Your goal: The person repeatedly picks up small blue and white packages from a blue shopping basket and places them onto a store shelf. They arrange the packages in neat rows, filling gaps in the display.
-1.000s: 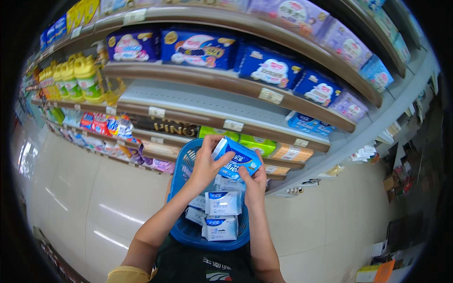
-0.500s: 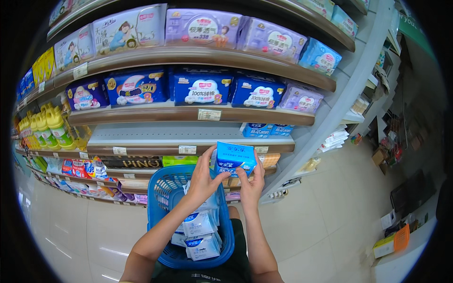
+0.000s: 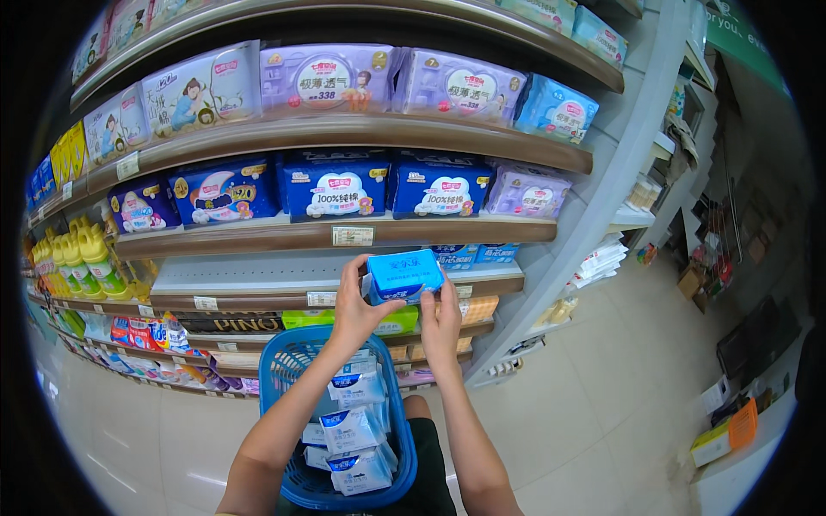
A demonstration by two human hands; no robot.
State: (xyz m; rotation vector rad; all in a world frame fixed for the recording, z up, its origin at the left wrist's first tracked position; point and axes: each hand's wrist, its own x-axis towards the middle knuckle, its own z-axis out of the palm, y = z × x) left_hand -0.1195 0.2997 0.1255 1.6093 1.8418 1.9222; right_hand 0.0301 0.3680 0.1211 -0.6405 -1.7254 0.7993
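Between both my hands is a bright blue pack of sanitary pads (image 3: 403, 270), held up before the half-bare shelf (image 3: 245, 273). My left hand (image 3: 359, 301) grips its left side, thumb along the lower front edge. On the right side my right hand (image 3: 440, 316) is closed round it, thumb against the front. Below my forearms a blue plastic basket (image 3: 272, 378) holds several white-and-blue packs (image 3: 351, 430) in a loose stack. Just behind the held pack, more blue packs (image 3: 456, 255) stand at the right end of that shelf.
Dark blue packs (image 3: 337, 187) and lilac packs (image 3: 460, 83) line the shelves above. Yellow-green bottles (image 3: 101, 262) stand at the left. A grey shelf end panel (image 3: 594, 193) rises on the right, beside a tiled floor (image 3: 585, 404) and an orange basket (image 3: 742, 425).
The blue pack in my hands has moved slightly left and toward the shelf, tipping so more of its top face shows. The view has shifted, with the shelves lower in the picture.
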